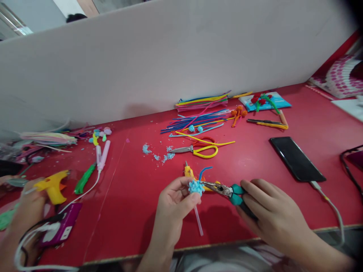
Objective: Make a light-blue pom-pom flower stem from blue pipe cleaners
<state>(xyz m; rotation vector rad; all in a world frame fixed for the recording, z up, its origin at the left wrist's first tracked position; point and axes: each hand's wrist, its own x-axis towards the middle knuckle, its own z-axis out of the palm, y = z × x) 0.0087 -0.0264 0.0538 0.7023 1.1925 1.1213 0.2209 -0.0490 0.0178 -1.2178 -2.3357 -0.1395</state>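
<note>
My left hand (172,206) pinches a small light-blue fuzzy flower (195,186) made of pipe cleaner; a blue wire curls up from it and a pale stick hangs below. My right hand (272,215) grips teal-handled pliers (224,189), whose jaws point left and touch the flower. A yellow glue gun (189,173) lies on the red table (136,211) just behind the flower.
Yellow-handled scissors (198,150), blue fluff scraps (157,153), a pile of coloured pipe cleaners (201,113) and a black phone (296,158) on a cable lie beyond. At the left, another person's hand (28,207) holds a yellow glue gun (52,185). A white partition stands behind.
</note>
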